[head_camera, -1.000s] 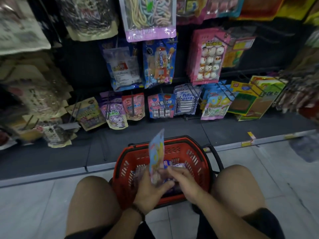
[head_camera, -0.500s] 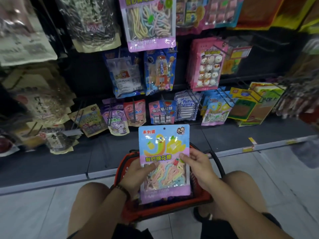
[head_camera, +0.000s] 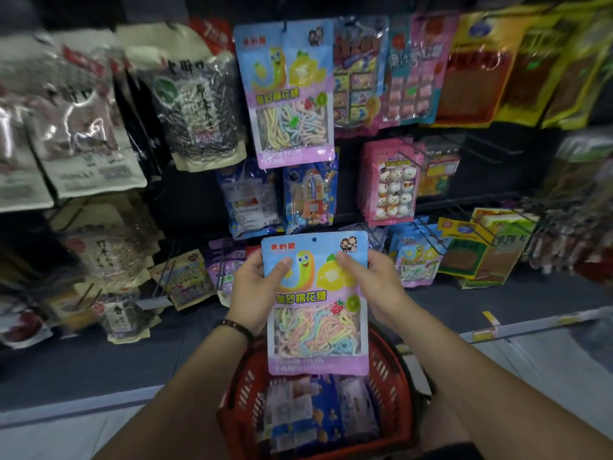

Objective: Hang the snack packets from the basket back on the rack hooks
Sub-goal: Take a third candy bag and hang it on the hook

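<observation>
I hold a blue and pink candy packet upright in front of the rack, its hang hole at the top. My left hand grips its left edge and my right hand grips its right edge. A matching candy packet hangs on the rack straight above. The red basket sits on the floor below my hands, with several more packets lying inside.
Hanging snack packets fill the rack: seed bags at left, a pink marshmallow pack and yellow-green packs at right. Bare wire hooks stick out right of the pink pack. A dark base shelf runs below.
Both hands have lifted the candy packet out of the basket and up toward the rack. My view has tilted upward, showing the higher rows.
</observation>
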Demonstrator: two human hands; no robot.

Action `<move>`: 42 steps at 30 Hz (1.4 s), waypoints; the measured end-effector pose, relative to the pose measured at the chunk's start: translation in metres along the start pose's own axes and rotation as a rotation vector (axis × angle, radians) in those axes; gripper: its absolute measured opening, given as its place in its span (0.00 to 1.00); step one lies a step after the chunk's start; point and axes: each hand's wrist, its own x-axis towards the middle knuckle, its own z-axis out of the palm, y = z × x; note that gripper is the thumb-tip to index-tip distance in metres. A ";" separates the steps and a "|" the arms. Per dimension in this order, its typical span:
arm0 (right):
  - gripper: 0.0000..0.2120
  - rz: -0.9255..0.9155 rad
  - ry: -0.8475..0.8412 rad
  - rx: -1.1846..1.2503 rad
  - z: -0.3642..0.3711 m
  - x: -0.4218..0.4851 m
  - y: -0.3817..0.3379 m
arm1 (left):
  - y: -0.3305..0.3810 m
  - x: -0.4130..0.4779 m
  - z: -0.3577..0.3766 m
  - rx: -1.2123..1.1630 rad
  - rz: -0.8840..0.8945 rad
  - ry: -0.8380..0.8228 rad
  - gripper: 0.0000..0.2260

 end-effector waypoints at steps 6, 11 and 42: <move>0.08 -0.154 0.067 -0.066 0.025 0.041 -0.088 | 0.084 0.036 0.022 -0.059 0.020 0.037 0.08; 0.08 -0.348 0.188 -0.173 0.039 0.075 -0.169 | 0.161 0.069 0.039 -0.018 0.165 0.039 0.08; 0.14 -0.432 0.318 -0.382 0.102 0.225 -0.306 | 0.269 0.237 0.047 0.092 0.286 0.195 0.18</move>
